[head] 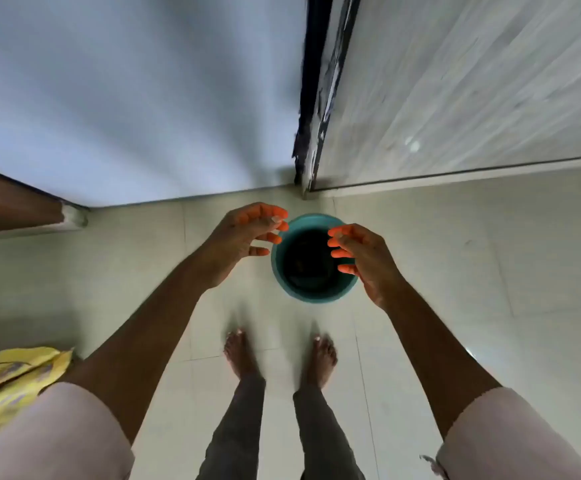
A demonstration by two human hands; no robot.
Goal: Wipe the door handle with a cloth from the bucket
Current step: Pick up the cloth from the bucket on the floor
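A round teal plastic bucket [283,271] stands on the pale tiled floor [455,271] near the foot of the wall, just ahead of the person's bare feet [244,353]; its rim is smooth and its inside is dark, so whether a cloth lies in it cannot be told. The left hand [244,237] hovers over the bucket's left rim, the right hand [365,258] over its right rim; both are empty, fingers [275,225] spread and loosely curled, fingertips facing each other across the opening, touching nothing. Both forearms are bare below loose, pale short sleeves [50,434]; a yellow patterned fabric [8,379] shows at the lower left. The floor is glossy, of large square tiles with thin grout lines, and catches small glints of light. Behind the bucket rises a smooth blue-white wall [126,98]; to its right a dark, chipped door-frame edge [316,98] runs up beside a pale, wood-grained panel [472,81]; at far left a brown wooden edge [12,206] meets the floor. No door handle is in view; the picture is blurred.
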